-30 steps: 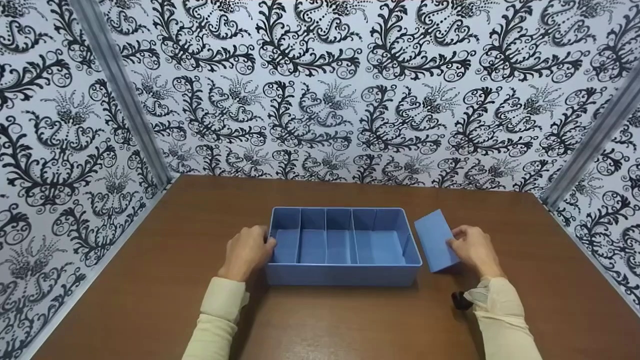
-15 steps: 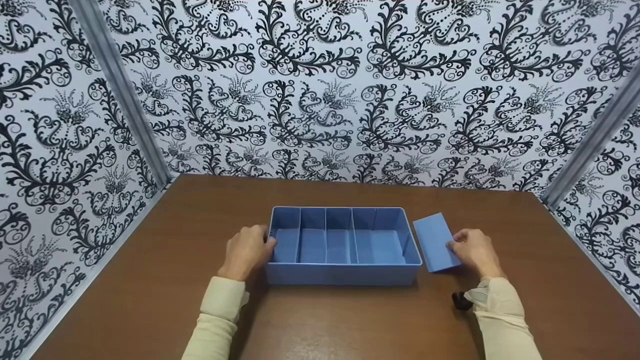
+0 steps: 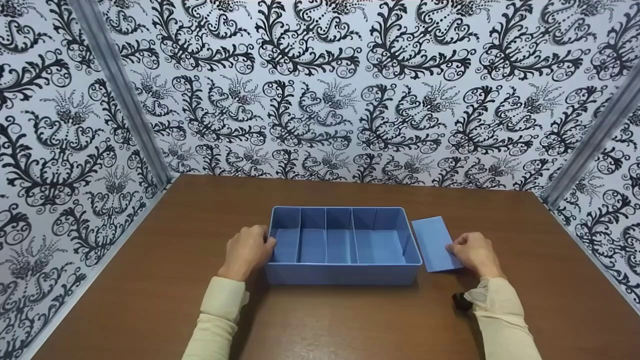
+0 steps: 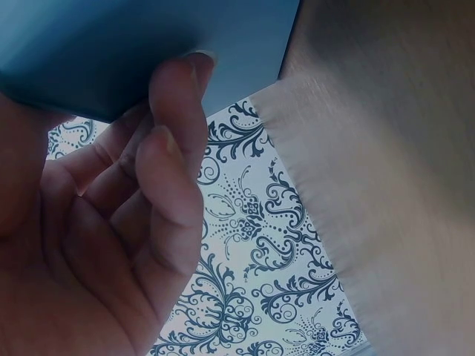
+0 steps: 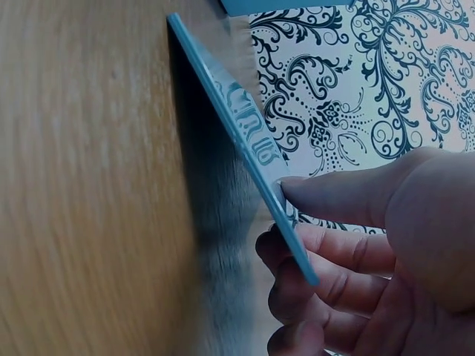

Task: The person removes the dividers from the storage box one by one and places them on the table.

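Left hand: The left hand (image 3: pixel 246 254) is gripping the left end wall of the blue box (image 3: pixel 342 274), its thumb lying over the rim. In the left wrist view, the fingers are curling inward, one fingertip pressing against the blue wall.
Right hand: The right hand (image 3: pixel 476 252) is pinching the blue panel (image 3: pixel 434 244) near its right edge, the thumb bearing on one face and the fingers supporting the other.
Box position: The blue box is standing upright on the brown table (image 3: pixel 320 320), between the two hands. Three dividers (image 3: pixel 299 240) are separating four compartments (the rightmost being the widest).
Panel position: The panel is slanting just beside the right end of the box, casting a shadow on the table; whether its edge is touching the surface cannot be told.
Panel finish: In the right wrist view, one face is reflecting a scroll pattern.
Sleeves: Cream sleeves (image 3: pixel 505 315) are covering both forearms.
Dark item: A small dark item (image 3: pixel 460 302) is showing beside the right cuff, partly hidden.
Background: White wallpaper (image 3: pixel 320 120) with black scrollwork is rising behind the table, grey strips (image 3: pixel 120 92) running along its corners.
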### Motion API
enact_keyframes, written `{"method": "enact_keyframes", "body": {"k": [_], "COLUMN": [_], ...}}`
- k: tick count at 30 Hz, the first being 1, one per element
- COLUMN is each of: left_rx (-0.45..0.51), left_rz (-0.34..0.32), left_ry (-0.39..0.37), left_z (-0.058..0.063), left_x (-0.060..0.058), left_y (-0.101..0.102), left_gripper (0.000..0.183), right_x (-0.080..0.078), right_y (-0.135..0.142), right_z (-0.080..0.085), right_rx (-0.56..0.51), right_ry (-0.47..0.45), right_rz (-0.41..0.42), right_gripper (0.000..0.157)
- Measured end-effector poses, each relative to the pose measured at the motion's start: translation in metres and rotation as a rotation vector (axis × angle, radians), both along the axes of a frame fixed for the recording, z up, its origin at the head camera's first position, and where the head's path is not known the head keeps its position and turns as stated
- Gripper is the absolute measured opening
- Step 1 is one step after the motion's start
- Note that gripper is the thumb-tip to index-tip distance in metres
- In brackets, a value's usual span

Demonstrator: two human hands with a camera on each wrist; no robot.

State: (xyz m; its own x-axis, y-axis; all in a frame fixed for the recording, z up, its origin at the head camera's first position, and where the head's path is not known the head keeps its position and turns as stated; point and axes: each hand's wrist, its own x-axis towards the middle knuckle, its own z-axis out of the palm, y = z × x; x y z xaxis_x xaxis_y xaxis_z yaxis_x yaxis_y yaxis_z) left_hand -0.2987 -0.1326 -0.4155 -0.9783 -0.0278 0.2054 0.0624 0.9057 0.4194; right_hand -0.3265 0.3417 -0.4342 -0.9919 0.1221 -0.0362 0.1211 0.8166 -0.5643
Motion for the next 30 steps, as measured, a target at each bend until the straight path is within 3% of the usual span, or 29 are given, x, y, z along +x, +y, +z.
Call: {"method": "enact_keyframes", "body": {"k": [18, 30], "left_rx": [0.004, 0.022], "left_rz": [0.006, -0.010], "left_ry": [-0.028, 0.004], "left_z": [0.0003, -0.0006], "left_x": [-0.0001, 0.0019], "left_y": [0.0009, 0.0009], "left_gripper": [0.020, 0.017], "right_x": [0.0013, 0.0013], "right_y": [0.0027, 0.0026], "right_z": [-0.0028, -0.0023], "right_rx": [-0.024, -0.011], "right_ry": [-0.022, 0.002], "right_rz": [0.028, 0.016], "right_gripper": [0.030, 0.027]}}
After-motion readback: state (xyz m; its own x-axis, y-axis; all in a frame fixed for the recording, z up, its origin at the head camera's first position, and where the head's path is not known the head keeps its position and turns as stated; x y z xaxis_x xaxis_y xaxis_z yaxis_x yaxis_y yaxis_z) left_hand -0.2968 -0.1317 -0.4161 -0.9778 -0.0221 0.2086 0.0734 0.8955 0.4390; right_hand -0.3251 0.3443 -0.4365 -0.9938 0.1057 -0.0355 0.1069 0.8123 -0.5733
